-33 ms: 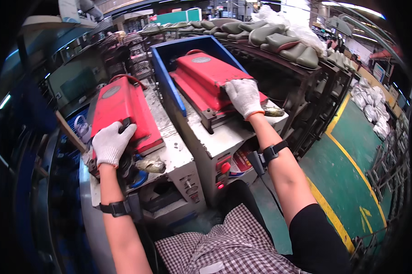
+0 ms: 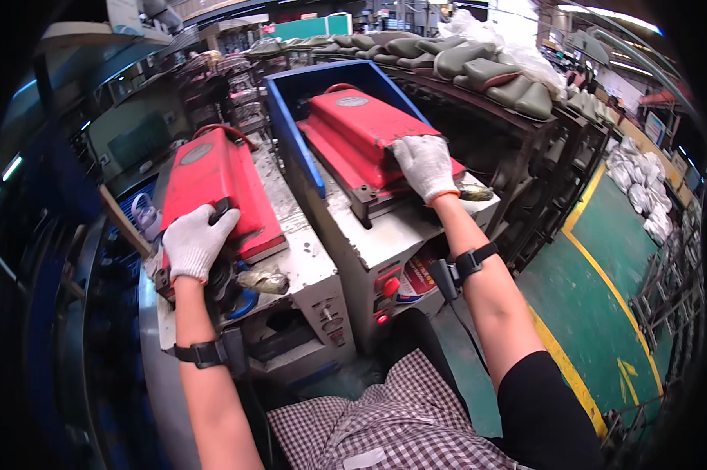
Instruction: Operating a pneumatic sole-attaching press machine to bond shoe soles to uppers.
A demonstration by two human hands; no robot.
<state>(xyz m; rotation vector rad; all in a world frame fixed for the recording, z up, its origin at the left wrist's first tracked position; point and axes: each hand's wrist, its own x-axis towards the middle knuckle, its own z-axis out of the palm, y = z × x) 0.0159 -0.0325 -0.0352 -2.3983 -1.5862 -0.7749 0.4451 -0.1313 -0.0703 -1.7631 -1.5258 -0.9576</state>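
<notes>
Two gloved hands | left hand [image 2: 194, 241] fingers grip left red cover [image 2: 212, 184] | right hand [image 2: 425, 166] flat on right red cover [image 2: 369, 129]

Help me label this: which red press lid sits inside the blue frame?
The right-hand red lid, under the right hand; the left one has no blue surround.

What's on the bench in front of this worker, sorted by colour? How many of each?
Red press lids: 2 (left lid, right lid)
White gloved hands: 2 (left hand, right hand)
Black wristbands: 2 (left, right)
Red buttons: 1
Total: 7
</notes>
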